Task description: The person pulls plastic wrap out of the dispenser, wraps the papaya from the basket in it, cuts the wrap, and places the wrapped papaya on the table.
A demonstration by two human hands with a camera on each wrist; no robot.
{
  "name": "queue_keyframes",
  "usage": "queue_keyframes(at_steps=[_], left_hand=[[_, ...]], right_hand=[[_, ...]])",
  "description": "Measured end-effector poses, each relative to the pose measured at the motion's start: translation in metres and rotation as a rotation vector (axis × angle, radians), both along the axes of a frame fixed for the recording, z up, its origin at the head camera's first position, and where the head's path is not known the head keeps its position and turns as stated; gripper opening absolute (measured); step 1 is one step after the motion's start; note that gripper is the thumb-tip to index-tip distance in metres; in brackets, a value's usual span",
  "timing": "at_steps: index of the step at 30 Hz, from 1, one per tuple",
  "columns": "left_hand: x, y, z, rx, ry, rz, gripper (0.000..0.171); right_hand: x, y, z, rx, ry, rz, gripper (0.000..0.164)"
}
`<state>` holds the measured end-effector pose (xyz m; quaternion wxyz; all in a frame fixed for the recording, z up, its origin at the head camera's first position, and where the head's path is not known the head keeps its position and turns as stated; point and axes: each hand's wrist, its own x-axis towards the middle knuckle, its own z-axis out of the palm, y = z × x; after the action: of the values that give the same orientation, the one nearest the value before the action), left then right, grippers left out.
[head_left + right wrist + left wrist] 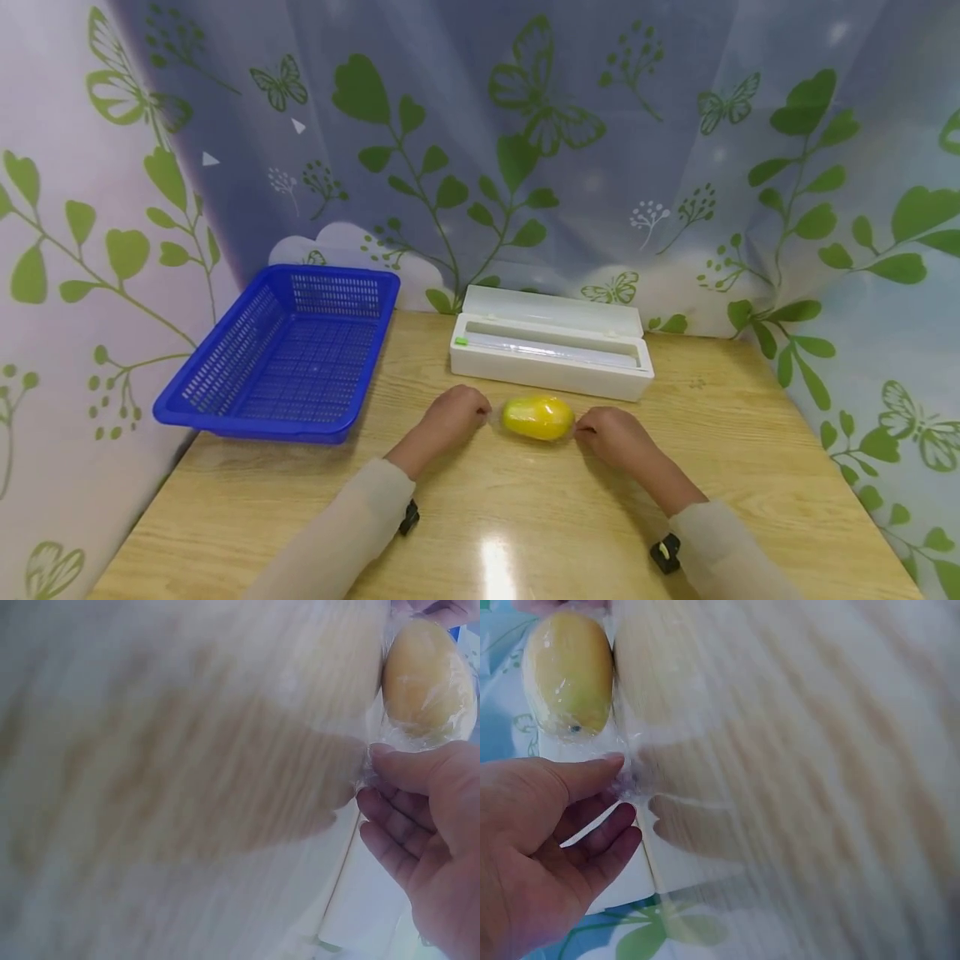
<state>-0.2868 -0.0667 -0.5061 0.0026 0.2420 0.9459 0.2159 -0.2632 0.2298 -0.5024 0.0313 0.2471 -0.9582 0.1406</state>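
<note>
A yellow mango (538,417), greenish at one end, sits between both hands in the head view, wrapped in clear plastic wrap (630,754). My left hand (454,413) pinches the gathered wrap at the mango's left end between thumb and index finger. At the opposite end, my right hand (617,437) pinches the other gathered tail of wrap the same way. Both wrist views show the film bunched at the fingertips, with the remaining fingers loosely bent. The film over the fruit looks shiny and creased.
Behind the mango stands a white wrap dispenser box (551,379), lid up, with a roll of film (547,348) inside and a green tab at its left. A blue plastic basket (352,423) stands on the left of the wooden table (480,500). A leaf-patterned curtain (675,167) hangs behind.
</note>
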Motion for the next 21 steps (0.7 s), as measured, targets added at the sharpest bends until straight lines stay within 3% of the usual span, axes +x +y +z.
queue_keyframes(at_steps=[6, 11, 14, 18, 21], left_hand=[[0.008, 0.001, 0.005, -0.103, 0.067, 0.031, 0.014], [0.011, -0.003, 0.006, -0.107, 0.07, 0.059, 0.026], [0.012, -0.007, 0.007, -0.052, 0.028, 0.061, 0.029], [0.017, -0.008, 0.012, 0.068, -0.033, 0.081, 0.027], [0.024, -0.004, 0.015, 0.157, -0.067, 0.093, 0.023]], right_hand=[[0.003, 0.001, 0.003, 0.004, 0.022, 0.014, 0.01], [0.006, 0.003, 0.008, 0.017, 0.062, 0.059, 0.015], [0.004, 0.001, 0.016, 0.002, 0.067, 0.043, 0.019], [-0.001, -0.007, 0.026, -0.117, 0.035, -0.013, 0.022], [-0.005, -0.015, 0.031, -0.198, -0.048, -0.007, 0.031]])
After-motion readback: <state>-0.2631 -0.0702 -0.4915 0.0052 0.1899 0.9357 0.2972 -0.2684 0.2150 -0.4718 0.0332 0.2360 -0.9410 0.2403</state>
